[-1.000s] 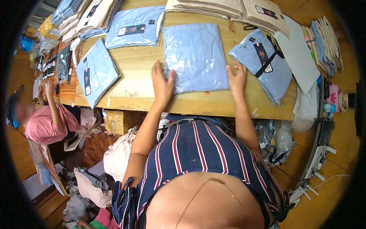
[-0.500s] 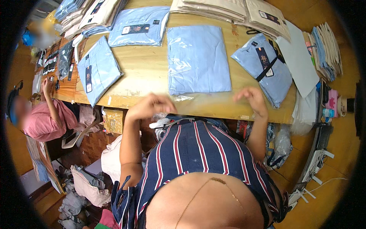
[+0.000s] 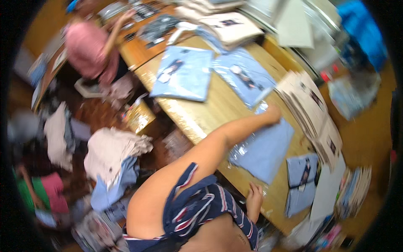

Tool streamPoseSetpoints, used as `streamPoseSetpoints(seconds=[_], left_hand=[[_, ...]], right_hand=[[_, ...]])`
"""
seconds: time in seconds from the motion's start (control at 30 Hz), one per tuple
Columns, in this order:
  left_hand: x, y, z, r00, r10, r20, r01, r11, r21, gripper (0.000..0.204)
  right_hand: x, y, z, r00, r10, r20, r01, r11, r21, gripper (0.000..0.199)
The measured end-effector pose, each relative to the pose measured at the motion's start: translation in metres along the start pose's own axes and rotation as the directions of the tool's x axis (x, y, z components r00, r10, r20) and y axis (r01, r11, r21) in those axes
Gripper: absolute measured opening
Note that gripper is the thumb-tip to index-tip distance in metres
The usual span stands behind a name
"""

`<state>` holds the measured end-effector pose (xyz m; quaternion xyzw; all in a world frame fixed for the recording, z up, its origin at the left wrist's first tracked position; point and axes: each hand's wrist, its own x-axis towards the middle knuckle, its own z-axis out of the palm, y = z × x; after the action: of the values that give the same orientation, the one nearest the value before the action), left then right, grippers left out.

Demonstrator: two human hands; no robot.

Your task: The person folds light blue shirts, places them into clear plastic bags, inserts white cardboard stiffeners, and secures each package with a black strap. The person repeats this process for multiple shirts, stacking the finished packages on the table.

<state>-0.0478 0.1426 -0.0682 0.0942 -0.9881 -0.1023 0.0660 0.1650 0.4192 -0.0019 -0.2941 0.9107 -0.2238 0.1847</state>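
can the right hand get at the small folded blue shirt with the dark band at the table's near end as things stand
Probably yes. The right hand rests at the table edge by the bagged blue shirt, and the small folded blue shirt lies just beyond it with only bare wood between. The left hand is busy farther up.

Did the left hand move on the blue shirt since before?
Yes. The left hand went from the near edge to the far edge of the bagged blue shirt.

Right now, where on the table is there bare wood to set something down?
One bare strip of table runs between the two bagged blue shirts and the shirt under the left hand. The near edge by the right hand is narrow. The far end and the card stacks side are crowded.
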Motion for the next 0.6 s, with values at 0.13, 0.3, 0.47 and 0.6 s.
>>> streamPoseSetpoints(seconds=[0.13,0.3,0.47,0.6], left_hand=[[-0.069,-0.014,-0.057,0.975,-0.114,0.188,0.158,0.958,-0.238,0.050],[-0.186,-0.069,-0.060,0.868,-0.485,0.106,0.456,0.694,-0.557,0.046],[-0.303,-0.063,-0.066,0.409,-0.886,-0.221,0.530,0.427,-0.732,0.031],[-0.350,-0.028,-0.065,0.180,-0.901,-0.395,0.577,0.422,-0.699,0.023]], right_hand=[[-0.007,0.042,0.005,0.989,0.078,-0.128,-0.093,0.989,-0.112,0.035],[0.043,0.096,0.006,0.993,-0.071,-0.094,0.074,0.997,0.034,0.044],[0.103,0.049,-0.006,0.953,-0.296,0.069,0.285,0.949,0.134,0.041],[0.205,0.080,0.027,0.874,-0.410,0.261,0.313,0.886,0.341,0.029]])
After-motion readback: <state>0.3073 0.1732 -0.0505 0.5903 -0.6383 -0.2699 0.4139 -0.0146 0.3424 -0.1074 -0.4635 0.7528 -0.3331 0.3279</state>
